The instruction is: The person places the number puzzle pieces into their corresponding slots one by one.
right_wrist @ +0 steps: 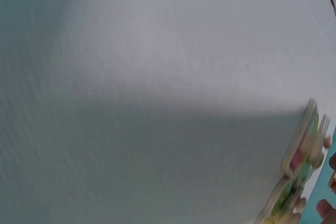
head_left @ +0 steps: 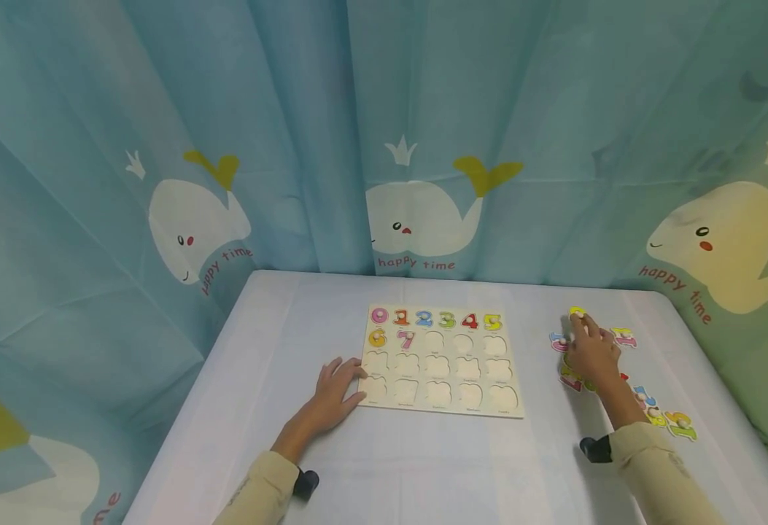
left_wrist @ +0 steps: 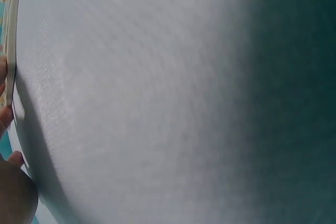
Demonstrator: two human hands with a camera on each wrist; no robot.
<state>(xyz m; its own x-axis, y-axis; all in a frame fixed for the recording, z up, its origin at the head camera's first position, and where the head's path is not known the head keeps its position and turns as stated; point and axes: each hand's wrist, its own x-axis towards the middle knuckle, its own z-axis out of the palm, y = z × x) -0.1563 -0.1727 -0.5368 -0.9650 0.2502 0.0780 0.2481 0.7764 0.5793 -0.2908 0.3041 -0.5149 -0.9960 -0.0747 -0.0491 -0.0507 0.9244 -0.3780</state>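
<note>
A white number puzzle board (head_left: pixel 445 413) lies on the table, with number pieces 0 to 7 set in its top rows and bare recesses below. My left hand (head_left: pixel 334 396) rests at the board's left edge, fingers relaxed and touching it. In the left wrist view, fingertips (left_wrist: pixel 4 116) meet the board's side. Over the loose pieces on the right, my right hand (head_left: pixel 594 356) pinches a yellow number piece (head_left: pixel 577 311) by its top; which number it is, the fingers hide. A pink-and-blue piece (head_left: pixel 559 343) and a pink piece (head_left: pixel 624 337) lie on either side.
More loose number pieces trail toward the front right, including a blue one (head_left: pixel 645 397) and an orange-and-green one (head_left: pixel 680 426). Some lie partly under the right hand. A curtain (head_left: pixel 318 182) with whale prints hangs behind and beside the white table (head_left: pixel 443 467).
</note>
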